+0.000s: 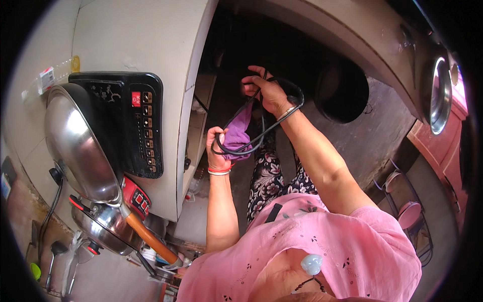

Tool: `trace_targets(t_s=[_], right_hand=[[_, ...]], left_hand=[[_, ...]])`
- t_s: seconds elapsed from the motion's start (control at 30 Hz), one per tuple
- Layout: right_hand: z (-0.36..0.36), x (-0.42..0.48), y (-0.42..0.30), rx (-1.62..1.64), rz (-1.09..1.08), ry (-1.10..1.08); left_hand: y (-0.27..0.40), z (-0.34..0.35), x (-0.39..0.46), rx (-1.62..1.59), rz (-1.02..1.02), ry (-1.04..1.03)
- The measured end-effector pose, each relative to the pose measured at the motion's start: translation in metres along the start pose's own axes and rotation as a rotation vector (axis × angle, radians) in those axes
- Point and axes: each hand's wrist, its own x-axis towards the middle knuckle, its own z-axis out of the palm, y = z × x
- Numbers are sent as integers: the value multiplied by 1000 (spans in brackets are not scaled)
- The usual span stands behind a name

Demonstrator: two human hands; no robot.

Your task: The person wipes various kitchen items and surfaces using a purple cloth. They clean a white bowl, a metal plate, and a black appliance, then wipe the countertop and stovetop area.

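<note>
My left hand (217,148) grips a bunched purple cloth (238,140) together with loops of a black power cord (260,136). Farther out, my right hand (268,90) has the same cord running between its fingers, and one loop lies across that wrist. Part of the cloth stretches up along the cord toward the right hand. Both hands are in the air in front of my legs, beside the edge of the tiled counter (183,113). Where the cord's ends lead is hidden.
A black induction cooker (143,124) sits on the counter at left. A steel wok (81,139) with a wooden handle (151,238) leans over it, by a lidded steel pot (105,226). A dark round container (341,94) stands at right, near a rack (409,211) with bowls.
</note>
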Motion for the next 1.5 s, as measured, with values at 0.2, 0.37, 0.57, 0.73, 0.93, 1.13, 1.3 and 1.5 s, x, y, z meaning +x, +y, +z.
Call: trace_targets(t_s=[0.2,0.37,0.57,0.73,0.93,1.13,1.3,1.5], right_hand=[[49,19,-60,-535,-234,-23],[68,102,-31,-958,-569,138],[79,170,-23,-1449,-532,92],[71,191,-15,-1415,-619,72],[59,195,-39,-1925,-514,-60],[31,208,-51,-1838,-672,-48],[110,190,-68,-1173,-666,-388],[136,184,-55,-404,-227,-381]], left_hand=[[-27,-8,23,86,67,106],[-22,-9,66,77,60,271],[-17,-47,126,151,-309,295],[-14,-52,155,29,-581,315],[-29,-75,172,-167,-628,271],[-22,-68,174,-224,-681,255],[-29,-106,197,-386,-279,186],[0,-74,219,-521,-135,150]])
